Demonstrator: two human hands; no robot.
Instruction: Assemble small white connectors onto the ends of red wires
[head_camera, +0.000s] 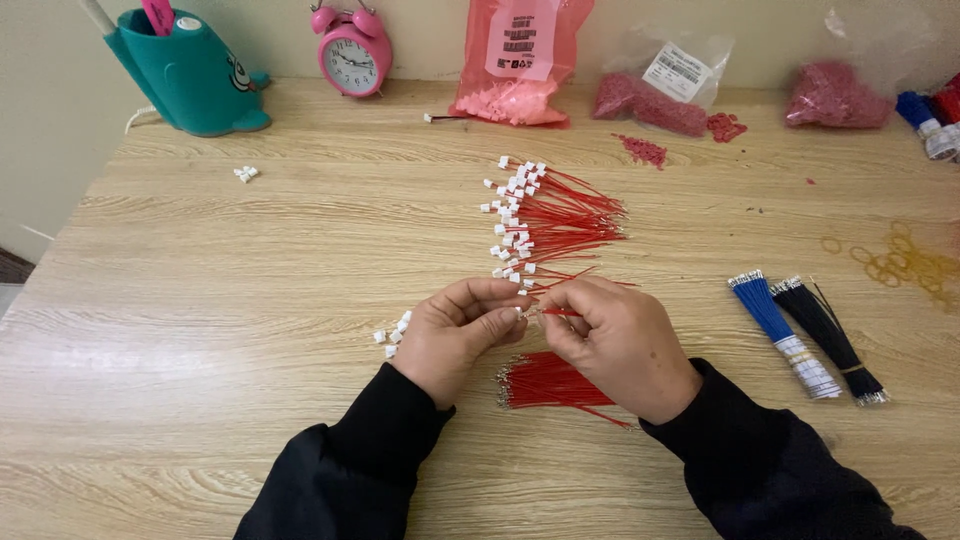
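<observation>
**Both hands pinching one red wire and its connector at mid-desk**

I am watching the left hand (452, 330) and the right hand (618, 340) meeting over the middle of the pale wood-grain desk (200, 260). The left hand is closing its thumb and fingers narrowly on a small white plastic connector (522, 312), and the right hand is pinching a thin red wire (560, 313) just beside it; the two fingertips are nearly touching. Whether the wire is sitting inside the connector, I cannot tell.

Directly under the right hand, a loose bundle of bare red wires (550, 385) is lying on the desk. Just beyond the fingers, a fan of red wires fitted with white connectors (545, 215) is spreading toward the far side. A few loose white connectors (395, 332) are lying beside the left hand, and a smaller cluster of white connectors (246, 173) is sitting well apart, far left.

The left half of the desk is giving wide room for moving. On the right, a blue wire bundle (775, 315) and a black wire bundle (830, 335) are lying side by side, near the right sleeve.

Along the far edge, a teal whale-shaped holder (190, 80) is carrying a pink item, a pink alarm clock (353, 52) is standing upright, a pink plastic bag (515, 70) is holding pale pink pieces, and a clear plastic bag (655, 95) is holding dark red pieces.
</observation>
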